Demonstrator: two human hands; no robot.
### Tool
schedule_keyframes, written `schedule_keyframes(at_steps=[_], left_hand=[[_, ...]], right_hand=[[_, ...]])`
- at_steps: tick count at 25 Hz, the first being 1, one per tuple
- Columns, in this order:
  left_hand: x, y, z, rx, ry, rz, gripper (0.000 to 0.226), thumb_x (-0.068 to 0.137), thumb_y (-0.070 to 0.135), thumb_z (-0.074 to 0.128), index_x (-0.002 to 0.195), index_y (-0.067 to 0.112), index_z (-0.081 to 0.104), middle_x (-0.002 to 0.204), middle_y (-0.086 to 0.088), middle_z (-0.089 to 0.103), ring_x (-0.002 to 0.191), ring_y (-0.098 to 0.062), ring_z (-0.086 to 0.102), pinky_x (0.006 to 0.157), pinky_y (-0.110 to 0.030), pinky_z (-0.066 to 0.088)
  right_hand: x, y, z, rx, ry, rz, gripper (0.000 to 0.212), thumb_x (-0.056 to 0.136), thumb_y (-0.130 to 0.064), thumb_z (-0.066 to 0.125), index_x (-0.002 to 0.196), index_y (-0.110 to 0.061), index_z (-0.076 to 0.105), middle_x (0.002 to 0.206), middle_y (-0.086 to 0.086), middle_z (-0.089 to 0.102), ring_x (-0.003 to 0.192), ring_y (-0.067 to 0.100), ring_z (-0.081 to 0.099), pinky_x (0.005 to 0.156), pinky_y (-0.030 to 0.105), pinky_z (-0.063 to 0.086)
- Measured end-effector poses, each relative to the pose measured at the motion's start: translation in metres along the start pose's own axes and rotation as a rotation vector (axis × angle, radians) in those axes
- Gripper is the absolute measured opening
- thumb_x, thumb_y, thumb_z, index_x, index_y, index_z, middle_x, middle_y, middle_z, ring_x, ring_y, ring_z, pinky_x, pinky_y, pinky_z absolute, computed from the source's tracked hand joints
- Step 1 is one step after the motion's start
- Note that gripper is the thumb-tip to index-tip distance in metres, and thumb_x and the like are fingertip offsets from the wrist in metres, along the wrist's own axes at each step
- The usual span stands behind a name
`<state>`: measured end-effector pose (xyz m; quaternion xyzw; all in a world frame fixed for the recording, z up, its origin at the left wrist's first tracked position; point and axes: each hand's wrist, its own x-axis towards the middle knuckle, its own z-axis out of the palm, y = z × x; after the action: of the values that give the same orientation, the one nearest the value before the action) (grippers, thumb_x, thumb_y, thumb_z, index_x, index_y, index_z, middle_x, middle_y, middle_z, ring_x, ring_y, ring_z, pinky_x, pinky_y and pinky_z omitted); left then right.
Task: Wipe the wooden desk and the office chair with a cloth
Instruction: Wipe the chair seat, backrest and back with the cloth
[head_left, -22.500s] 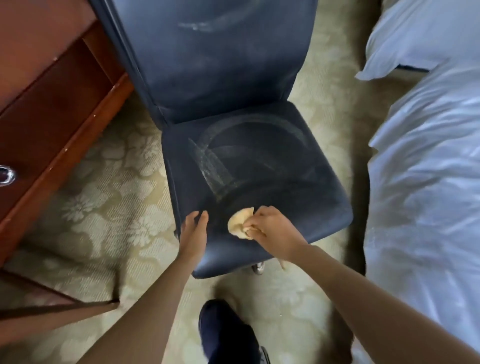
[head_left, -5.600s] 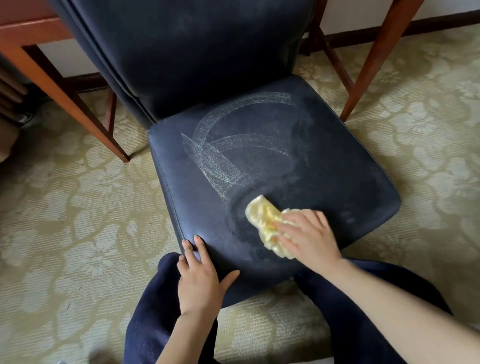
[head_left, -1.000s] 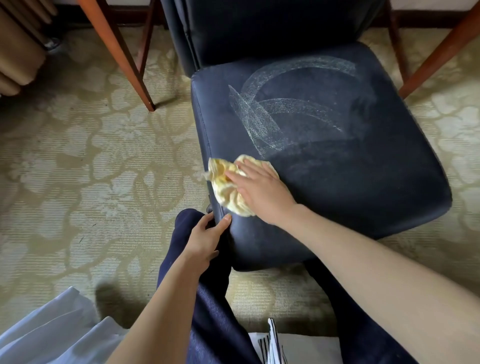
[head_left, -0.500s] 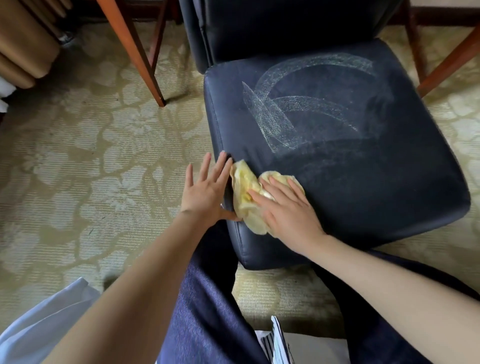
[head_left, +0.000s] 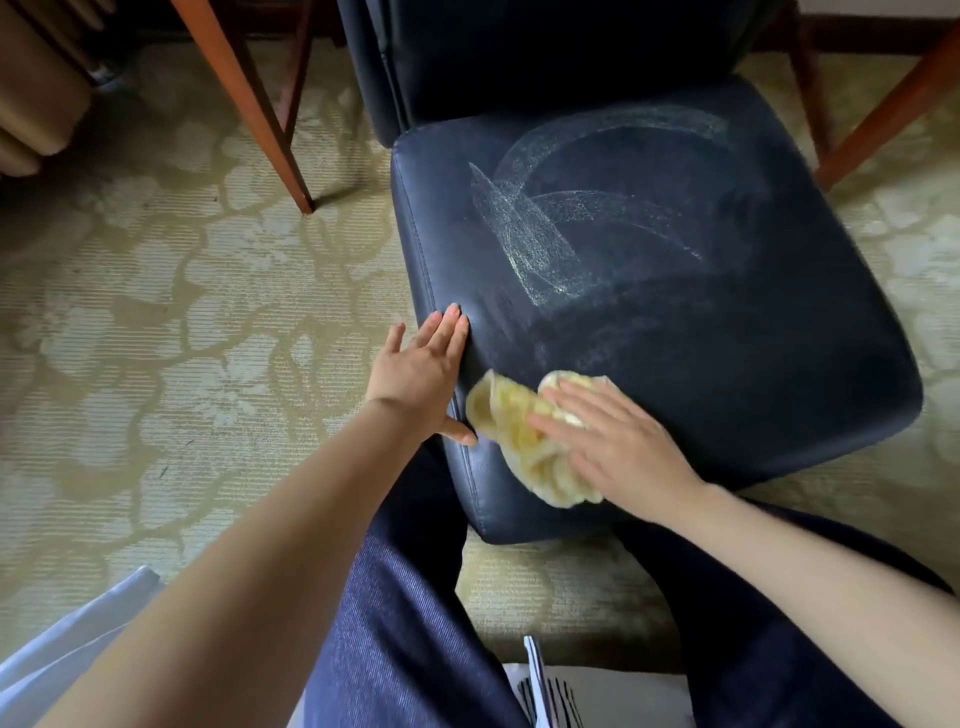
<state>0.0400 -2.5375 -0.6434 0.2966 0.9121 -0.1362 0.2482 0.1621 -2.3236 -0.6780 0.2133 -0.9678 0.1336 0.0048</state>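
Observation:
The dark blue office chair (head_left: 701, 322) fills the upper right of the view, its seat marked with pale curved wipe streaks. A crumpled yellow cloth (head_left: 524, 431) lies on the seat's front left corner. My right hand (head_left: 618, 441) presses flat on the cloth with straight fingers. My left hand (head_left: 421, 379) rests open against the seat's left edge, fingers extended and thumb near the cloth. The wooden desk shows only as reddish legs (head_left: 249, 104) behind the chair.
A patterned beige carpet (head_left: 156, 338) covers the floor. Another desk leg (head_left: 893, 109) slants at the upper right. My legs in dark blue trousers (head_left: 405, 623) are below the seat. White fabric (head_left: 67, 649) lies at the bottom left, a curtain (head_left: 36, 88) at the upper left.
My right hand slid the cloth along the seat's front left corner, slightly right and toward the front. My left hand rose from the front corner to lie flat on the seat's left edge.

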Motion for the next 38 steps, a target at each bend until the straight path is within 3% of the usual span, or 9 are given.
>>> schedule_keyframes(at_steps=[2,6,10,14,17,22,26,31,38], left_hand=[[0.000,0.000,-0.002,-0.032,-0.016,0.001,0.134,0.062,0.073,0.063,0.147,0.009,-0.019,0.157,-0.002,-0.021,0.145,-0.017,-0.013,0.119,-0.043,0.001],[-0.002,-0.001,-0.006,-0.069,-0.045,0.022,0.133,0.064,0.071,0.064,0.146,0.010,-0.021,0.156,0.000,-0.023,0.145,-0.016,-0.014,0.119,-0.040,0.008],[-0.002,-0.012,-0.013,-0.137,-0.129,0.065,0.123,0.073,0.061,0.066,0.147,0.015,-0.021,0.154,0.006,-0.026,0.144,-0.010,-0.015,0.115,-0.036,0.026],[0.000,-0.018,-0.019,-0.176,-0.157,0.069,0.077,0.087,0.014,0.063,0.148,0.011,0.014,0.159,0.004,0.000,0.146,-0.010,-0.003,0.111,-0.039,0.031],[0.001,-0.016,-0.019,-0.243,-0.131,0.046,0.082,0.085,-0.012,0.040,0.151,0.016,0.000,0.158,0.008,-0.012,0.145,-0.007,-0.005,0.111,-0.039,0.031],[0.006,-0.008,-0.014,-0.345,-0.114,-0.012,0.085,0.083,-0.013,0.029,0.150,0.021,-0.010,0.156,0.010,-0.018,0.144,-0.007,-0.010,0.117,-0.042,0.019],[0.005,0.000,-0.012,-0.366,-0.101,-0.078,0.081,0.086,-0.006,0.030,0.150,0.023,-0.012,0.155,0.015,-0.021,0.143,-0.004,-0.012,0.114,-0.045,0.024],[0.004,0.000,-0.008,-0.392,-0.085,-0.076,0.080,0.087,-0.004,0.030,0.150,0.023,-0.011,0.155,0.013,-0.021,0.143,-0.005,-0.013,0.116,-0.044,0.021],[0.006,-0.002,-0.012,-0.444,-0.048,-0.064,0.083,0.083,-0.009,0.029,0.151,0.025,-0.004,0.157,0.015,-0.014,0.144,-0.004,-0.006,0.116,-0.035,0.021]], right_hand=[[0.034,0.004,-0.007,0.077,0.014,0.124,0.039,0.089,-0.012,0.057,0.127,-0.018,0.059,0.137,0.010,0.051,0.131,0.028,0.043,0.109,0.046,0.031],[0.111,0.029,-0.023,0.190,-0.067,0.392,0.043,0.098,-0.019,0.045,0.141,-0.023,0.042,0.152,0.006,0.029,0.141,0.023,0.022,0.114,0.036,0.018],[0.141,0.017,-0.019,0.170,-0.037,0.525,0.041,0.095,-0.012,0.044,0.135,-0.021,0.049,0.145,0.007,0.038,0.135,0.024,0.028,0.110,0.038,0.022],[0.095,-0.027,-0.002,0.141,-0.047,0.288,0.035,0.092,-0.021,0.049,0.126,-0.026,0.058,0.143,0.001,0.043,0.139,0.024,0.025,0.114,0.042,0.011],[0.055,-0.041,0.004,0.112,-0.050,0.144,0.033,0.089,-0.032,0.051,0.120,-0.031,0.063,0.139,-0.003,0.050,0.137,0.023,0.033,0.115,0.045,0.008],[0.000,-0.044,0.018,-0.031,-0.039,-0.219,0.036,0.076,-0.030,0.073,0.111,-0.034,0.069,0.126,-0.008,0.061,0.123,0.021,0.053,0.109,0.052,0.030],[-0.017,-0.028,0.021,-0.149,0.005,-0.310,0.040,0.082,-0.024,0.066,0.121,-0.033,0.063,0.131,-0.005,0.058,0.124,0.019,0.051,0.108,0.049,0.034],[-0.003,0.013,0.001,-0.031,0.110,0.135,0.038,0.088,-0.023,0.058,0.127,-0.025,0.059,0.133,0.004,0.055,0.128,0.026,0.047,0.108,0.048,0.033],[0.044,0.117,-0.044,0.068,0.067,1.015,0.031,0.090,-0.025,0.041,0.121,-0.025,0.046,0.135,0.005,0.040,0.124,0.030,0.036,0.101,0.045,0.035]])
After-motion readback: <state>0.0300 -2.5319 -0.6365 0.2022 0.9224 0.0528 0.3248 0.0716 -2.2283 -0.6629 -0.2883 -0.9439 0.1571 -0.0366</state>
